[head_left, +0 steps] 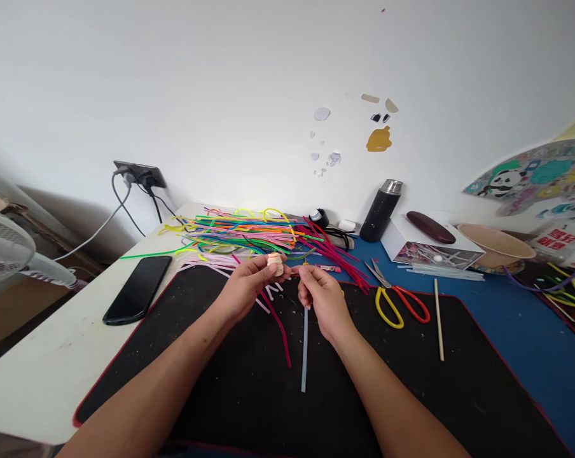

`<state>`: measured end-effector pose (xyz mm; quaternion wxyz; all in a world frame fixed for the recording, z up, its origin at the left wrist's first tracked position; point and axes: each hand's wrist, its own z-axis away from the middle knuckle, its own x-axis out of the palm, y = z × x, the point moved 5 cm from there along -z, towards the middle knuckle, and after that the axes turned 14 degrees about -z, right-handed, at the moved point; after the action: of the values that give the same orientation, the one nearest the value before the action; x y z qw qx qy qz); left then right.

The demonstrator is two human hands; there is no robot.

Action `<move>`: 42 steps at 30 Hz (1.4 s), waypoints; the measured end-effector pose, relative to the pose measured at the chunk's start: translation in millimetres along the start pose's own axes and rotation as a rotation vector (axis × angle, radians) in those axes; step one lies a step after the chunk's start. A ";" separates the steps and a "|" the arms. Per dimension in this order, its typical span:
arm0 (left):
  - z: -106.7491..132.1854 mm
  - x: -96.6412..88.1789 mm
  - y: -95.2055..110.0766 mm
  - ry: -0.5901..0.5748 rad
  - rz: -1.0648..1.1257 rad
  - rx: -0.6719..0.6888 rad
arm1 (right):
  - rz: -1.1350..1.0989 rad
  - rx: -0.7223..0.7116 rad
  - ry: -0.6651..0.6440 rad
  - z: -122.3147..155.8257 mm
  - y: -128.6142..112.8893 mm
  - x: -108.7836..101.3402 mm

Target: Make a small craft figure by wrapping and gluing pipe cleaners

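Left fingers [264, 275] are gripping a cream piece [275, 261], right fingers [308, 277] pressing together beside it; I'm likely steering shaping, next needing steadiness.

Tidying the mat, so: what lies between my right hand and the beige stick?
The scissors lie between your right hand and the beige stick, in the head view.

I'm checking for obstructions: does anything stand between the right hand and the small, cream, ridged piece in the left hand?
Only the fingertips of the left hand visibly stand between the cream, ridged piece and the right hand, at the piece's right side.
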<state>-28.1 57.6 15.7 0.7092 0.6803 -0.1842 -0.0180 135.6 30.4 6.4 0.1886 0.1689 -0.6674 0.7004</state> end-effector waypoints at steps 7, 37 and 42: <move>2.2 7.4 -3.6 -0.100 -0.111 -0.019 | 0.087 -0.078 0.016 -1.5 -5.2 -2.8; 7.3 21.7 -8.2 -0.242 -0.328 0.097 | 0.121 -0.035 -0.089 -3.2 2.6 -0.1; 3.6 15.9 -11.5 -0.234 -0.318 0.072 | 0.110 -0.020 -0.116 -3.3 3.5 2.0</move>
<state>-11.8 48.9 8.3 0.6462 0.7191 -0.1563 -0.2022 132.2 33.7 4.2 0.1124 0.1703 -0.6925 0.6920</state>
